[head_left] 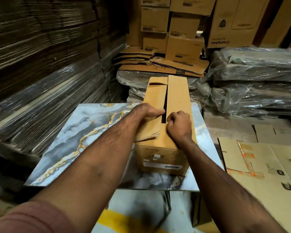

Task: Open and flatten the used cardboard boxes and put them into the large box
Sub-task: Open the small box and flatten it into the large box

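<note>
Directly under both hands (pixel 165 118), box (pixel 176 98), on table (pixel 71 132)

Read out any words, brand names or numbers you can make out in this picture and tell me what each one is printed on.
"Crompton", printed upside down, on the tall carton at the back right.
Barcode stickers and small print on the near end of the box on the table: too small to read.
Dark labels on the stacked cartons behind: blurred.
Logo and print on the flattened cardboard at right: unreadable.
</note>
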A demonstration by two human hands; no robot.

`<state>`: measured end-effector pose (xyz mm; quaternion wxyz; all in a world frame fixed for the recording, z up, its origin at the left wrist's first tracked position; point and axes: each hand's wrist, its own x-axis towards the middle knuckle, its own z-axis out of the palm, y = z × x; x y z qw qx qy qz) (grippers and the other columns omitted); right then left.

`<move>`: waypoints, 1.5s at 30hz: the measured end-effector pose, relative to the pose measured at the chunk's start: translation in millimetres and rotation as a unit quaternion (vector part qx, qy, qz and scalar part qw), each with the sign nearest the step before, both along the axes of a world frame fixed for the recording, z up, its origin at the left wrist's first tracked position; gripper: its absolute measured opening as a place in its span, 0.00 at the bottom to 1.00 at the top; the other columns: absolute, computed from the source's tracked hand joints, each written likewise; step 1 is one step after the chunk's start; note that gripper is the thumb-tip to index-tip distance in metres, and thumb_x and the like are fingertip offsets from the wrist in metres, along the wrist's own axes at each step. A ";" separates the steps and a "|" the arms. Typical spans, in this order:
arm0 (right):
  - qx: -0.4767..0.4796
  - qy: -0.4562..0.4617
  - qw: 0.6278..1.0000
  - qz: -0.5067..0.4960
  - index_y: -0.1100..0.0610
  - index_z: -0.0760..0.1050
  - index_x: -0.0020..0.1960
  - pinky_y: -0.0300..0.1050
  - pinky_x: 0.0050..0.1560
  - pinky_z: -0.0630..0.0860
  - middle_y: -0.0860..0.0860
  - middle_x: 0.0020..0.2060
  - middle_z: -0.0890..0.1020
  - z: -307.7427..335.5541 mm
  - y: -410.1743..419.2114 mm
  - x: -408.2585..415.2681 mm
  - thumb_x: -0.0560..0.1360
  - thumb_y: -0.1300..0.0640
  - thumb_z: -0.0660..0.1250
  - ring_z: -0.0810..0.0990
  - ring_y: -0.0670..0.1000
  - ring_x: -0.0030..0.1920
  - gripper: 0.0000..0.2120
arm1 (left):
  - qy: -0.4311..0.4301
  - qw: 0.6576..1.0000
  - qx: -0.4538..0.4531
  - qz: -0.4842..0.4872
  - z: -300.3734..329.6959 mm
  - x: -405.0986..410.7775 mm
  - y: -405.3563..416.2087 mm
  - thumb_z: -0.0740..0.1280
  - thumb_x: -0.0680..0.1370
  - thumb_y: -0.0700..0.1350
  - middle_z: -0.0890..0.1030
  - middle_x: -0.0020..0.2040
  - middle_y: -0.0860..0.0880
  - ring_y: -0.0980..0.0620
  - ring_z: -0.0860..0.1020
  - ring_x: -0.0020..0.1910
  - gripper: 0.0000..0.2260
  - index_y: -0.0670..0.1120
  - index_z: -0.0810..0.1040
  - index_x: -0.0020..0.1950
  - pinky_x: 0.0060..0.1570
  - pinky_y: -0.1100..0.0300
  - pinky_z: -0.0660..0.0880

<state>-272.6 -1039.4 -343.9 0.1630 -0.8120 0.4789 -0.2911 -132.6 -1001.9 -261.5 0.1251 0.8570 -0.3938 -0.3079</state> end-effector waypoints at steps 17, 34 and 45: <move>-0.261 0.104 0.955 0.091 0.56 0.77 0.54 0.55 0.60 0.66 0.53 0.54 0.75 19.1 33.6 -9.1 0.73 0.34 0.64 0.71 0.55 0.57 0.25 | 0.128 0.987 -0.100 0.018 -4.8 25.7 7.9 0.69 0.74 0.60 0.76 0.44 0.49 0.50 0.77 0.40 0.19 0.49 0.73 0.56 0.39 0.56 0.76; -0.401 0.023 0.914 0.061 0.54 0.75 0.41 0.51 0.48 0.67 0.49 0.45 0.82 -13.6 118.3 -60.0 0.77 0.47 0.68 0.80 0.55 0.44 0.12 | -0.001 0.994 -0.008 -0.111 -66.9 24.0 13.7 0.61 0.75 0.71 0.43 0.80 0.38 0.38 0.55 0.78 0.44 0.60 0.38 0.80 0.74 0.50 0.60; -0.068 0.240 0.962 0.109 0.55 0.68 0.73 0.63 0.66 0.66 0.57 0.79 0.58 -74.9 156.4 -79.9 0.78 0.30 0.46 0.58 0.59 0.77 0.37 | -0.054 0.985 -0.157 -0.045 -95.3 6.6 35.8 0.54 0.83 0.61 0.54 0.78 0.35 0.33 0.65 0.71 0.28 0.54 0.53 0.81 0.66 0.43 0.67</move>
